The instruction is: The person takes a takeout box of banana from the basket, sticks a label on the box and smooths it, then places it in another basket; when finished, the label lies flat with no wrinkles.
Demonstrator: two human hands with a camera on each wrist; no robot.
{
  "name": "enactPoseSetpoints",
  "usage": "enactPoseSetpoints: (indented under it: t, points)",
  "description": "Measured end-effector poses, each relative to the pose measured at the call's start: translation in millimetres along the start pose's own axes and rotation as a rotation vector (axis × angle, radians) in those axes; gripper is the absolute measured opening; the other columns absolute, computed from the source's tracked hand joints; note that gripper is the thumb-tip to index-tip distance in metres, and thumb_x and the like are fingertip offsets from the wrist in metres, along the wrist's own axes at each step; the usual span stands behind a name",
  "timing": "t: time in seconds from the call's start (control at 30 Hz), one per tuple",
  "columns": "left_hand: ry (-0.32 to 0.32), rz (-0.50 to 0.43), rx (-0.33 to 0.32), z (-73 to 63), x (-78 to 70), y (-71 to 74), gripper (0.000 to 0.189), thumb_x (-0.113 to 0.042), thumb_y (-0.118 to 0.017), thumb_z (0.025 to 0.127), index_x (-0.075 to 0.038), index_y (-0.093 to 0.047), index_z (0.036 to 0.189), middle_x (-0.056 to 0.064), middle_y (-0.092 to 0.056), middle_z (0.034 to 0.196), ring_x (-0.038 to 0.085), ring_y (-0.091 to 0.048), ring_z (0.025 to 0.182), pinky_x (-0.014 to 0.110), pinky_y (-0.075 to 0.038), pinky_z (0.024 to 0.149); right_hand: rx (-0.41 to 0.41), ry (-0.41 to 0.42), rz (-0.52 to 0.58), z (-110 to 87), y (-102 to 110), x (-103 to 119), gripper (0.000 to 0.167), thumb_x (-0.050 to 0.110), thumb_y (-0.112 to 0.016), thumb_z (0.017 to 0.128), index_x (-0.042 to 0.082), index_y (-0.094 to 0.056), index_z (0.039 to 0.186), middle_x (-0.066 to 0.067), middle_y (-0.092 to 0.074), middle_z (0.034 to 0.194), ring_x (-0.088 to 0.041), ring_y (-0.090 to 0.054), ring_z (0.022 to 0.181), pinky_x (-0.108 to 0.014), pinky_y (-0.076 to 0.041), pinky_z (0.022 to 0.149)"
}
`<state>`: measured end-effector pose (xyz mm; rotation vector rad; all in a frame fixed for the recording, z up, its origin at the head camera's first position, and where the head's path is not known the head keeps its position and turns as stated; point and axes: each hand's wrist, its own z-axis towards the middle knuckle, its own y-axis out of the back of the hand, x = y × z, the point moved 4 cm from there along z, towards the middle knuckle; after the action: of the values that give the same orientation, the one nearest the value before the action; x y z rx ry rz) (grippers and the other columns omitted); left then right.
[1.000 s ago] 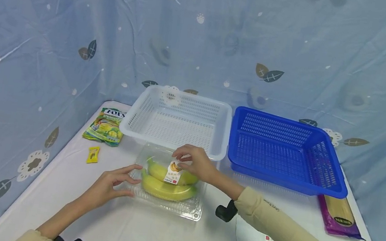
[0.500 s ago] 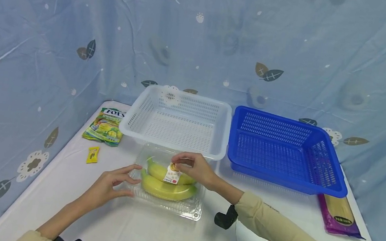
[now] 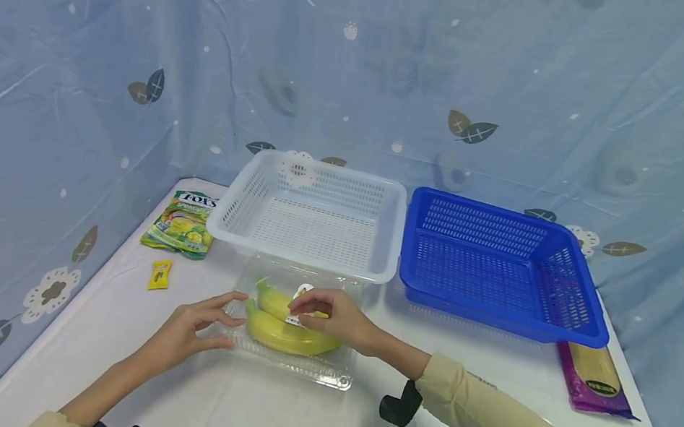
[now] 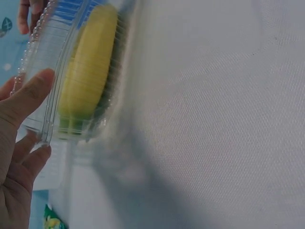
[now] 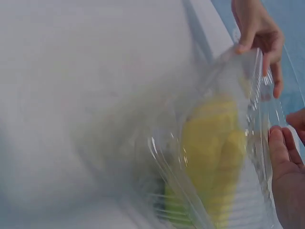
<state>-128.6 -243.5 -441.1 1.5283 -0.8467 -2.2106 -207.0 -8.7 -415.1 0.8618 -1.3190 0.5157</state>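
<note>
A clear plastic clamshell box (image 3: 319,372) lies on the white cloth, with yellow bananas (image 3: 285,335) inside. My left hand (image 3: 188,327) holds the box's left side, its thumb and fingers spread along the edge; the left wrist view shows the thumb (image 4: 35,90) against the clear wall. On top of the lid is a small white label (image 3: 304,288). My right hand (image 3: 340,323) rests over this label and covers most of it. In the right wrist view, that hand's fingertips (image 5: 276,138) touch the lid; the label itself cannot be made out there.
Behind the box stands a white plastic basket (image 3: 300,254), beside a blue basket (image 3: 491,316). To the left lie a green candy bag (image 3: 182,226) and a small yellow wrapped sweet (image 3: 160,275). A purple packet (image 3: 596,384) sits partly under the blue basket at right.
My right hand has moved down over the label, from near its top to its middle. The left hand and the box have stayed put. The head view has shifted slightly.
</note>
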Motion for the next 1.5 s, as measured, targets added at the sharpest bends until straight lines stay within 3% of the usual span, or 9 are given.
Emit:
enactPoseSetpoints:
  t: [0.13,0.27,0.53,0.73,0.83,0.97,1.17,1.37,1.5]
  points:
    - [-0.013,-0.004,-0.004,0.7,0.7,0.0,0.033,-0.011,-0.081,0.071,-0.008,-0.074,0.103,0.008,-0.054,0.138,0.04,-0.044,0.128,0.05,-0.05,0.085,0.083,-0.016,0.038,-7.0,-6,2,0.027,-0.003,-0.062,0.09,-0.008,-0.061,0.117,-0.022,-0.064,0.114,-0.031,-0.062,0.108,-0.027,-0.049,0.093]
    - [-0.04,0.017,-0.008,0.8,2.2,-1.2,0.035,-0.012,-0.082,0.071,-0.009,-0.073,0.105,0.007,-0.053,0.139,0.038,-0.044,0.128,0.046,-0.048,0.09,0.107,-0.049,0.189,-16.2,-4,2,0.03,0.004,-0.061,0.093,-0.006,-0.059,0.121,-0.022,-0.061,0.12,-0.024,-0.062,0.11,-0.03,-0.049,0.094]
    - [-0.16,0.065,-0.086,-7.4,1.6,-2.4,0.045,-0.004,-0.085,0.066,-0.012,-0.072,0.108,0.007,-0.049,0.142,0.015,-0.042,0.133,0.013,-0.03,0.104,-0.144,-0.007,0.388,-42.9,22,-11,0.035,0.002,-0.056,0.095,-0.013,-0.05,0.126,-0.03,-0.052,0.13,-0.028,-0.059,0.115,-0.041,-0.046,0.097]
    - [-0.128,0.053,-0.122,-10.4,4.1,-5.6,0.047,-0.013,-0.086,0.069,-0.016,-0.069,0.113,0.013,-0.028,0.155,0.024,-0.026,0.142,0.013,-0.024,0.107,-0.299,0.055,0.298,-74.9,45,-23,0.035,0.002,-0.056,0.095,-0.013,-0.049,0.126,-0.035,-0.048,0.13,-0.029,-0.058,0.116,-0.046,-0.045,0.095]
    - [-0.083,0.039,-0.111,-8.9,6.5,-8.8,0.053,-0.021,-0.086,0.07,-0.017,-0.066,0.119,0.015,-0.021,0.157,0.029,-0.018,0.144,0.034,-0.032,0.109,-0.379,0.099,0.23,-90.2,59,-25,0.034,0.002,-0.057,0.095,-0.013,-0.05,0.125,-0.025,-0.056,0.126,-0.026,-0.059,0.115,-0.042,-0.048,0.093]
    - [-0.035,0.017,-0.098,-6.2,9.4,-12.5,0.057,-0.025,-0.086,0.069,-0.017,-0.065,0.122,0.015,-0.018,0.158,0.031,-0.016,0.144,0.06,-0.035,0.099,-0.477,0.145,0.127,-108.6,77,-27,0.033,0.002,-0.058,0.095,-0.013,-0.052,0.123,-0.011,-0.062,0.122,-0.021,-0.06,0.114,-0.032,-0.05,0.092]
    - [0.02,-0.027,-0.093,-3.2,9.8,-16.1,0.057,-0.027,-0.086,0.068,-0.015,-0.066,0.12,0.014,-0.017,0.159,0.042,-0.017,0.141,0.067,-0.037,0.092,-0.579,0.253,0.01,-134.0,105,-22,0.029,-0.007,-0.054,0.094,-0.017,-0.051,0.121,-0.022,-0.059,0.125,-0.016,-0.06,0.112,-0.026,-0.049,0.091]
    - [0.078,-0.088,-0.087,-0.9,9.3,-18.5,0.055,-0.028,-0.086,0.068,-0.018,-0.066,0.119,0.013,-0.012,0.159,0.048,-0.014,0.14,0.071,-0.037,0.087,-0.66,0.31,-0.075,-166.0,136,-18,0.029,-0.008,-0.054,0.093,-0.02,-0.05,0.12,-0.004,-0.061,0.127,-0.015,-0.059,0.113,-0.022,-0.049,0.09]
    - [0.107,-0.123,-0.075,-0.6,9.7,-19.9,0.054,-0.026,-0.085,0.07,-0.018,-0.065,0.12,0.01,-0.01,0.16,0.047,-0.012,0.141,0.069,-0.037,0.088,-0.739,0.283,-0.194,-189.3,163,-19,0.027,-0.011,-0.054,0.092,-0.019,-0.053,0.118,0.002,-0.06,0.126,-0.01,-0.058,0.114,-0.018,-0.047,0.09]
